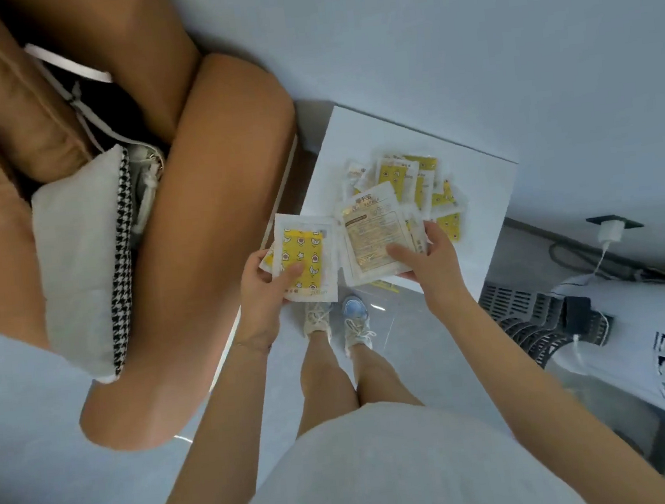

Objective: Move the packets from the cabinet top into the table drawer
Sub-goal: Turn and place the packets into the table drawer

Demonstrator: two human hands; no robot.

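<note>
**Picking up, pile not yet cleared**

I see the left hand (pixel 267 288) pinching a yellow packet (pixel 303 256) and the right hand (pixel 432 268) gripping a printed packet (pixel 374 235) at the near edge of the cabinet top (pixel 352 136). A pile (pixel 417 182) lies there and the drawer is out of view, so I judge most remains

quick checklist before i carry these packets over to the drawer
1. Left hand grip on the yellow packet: ok, thumb pinches its face.
2. Right hand grip on the printed packet: ok, thumb on top.
3. Both held packets lifted off the cabinet top: ok.
4. Cabinet top emptied: not ok, a pile of packets remains.
5. Table drawer open and reachable: cannot tell, not in view.
</note>
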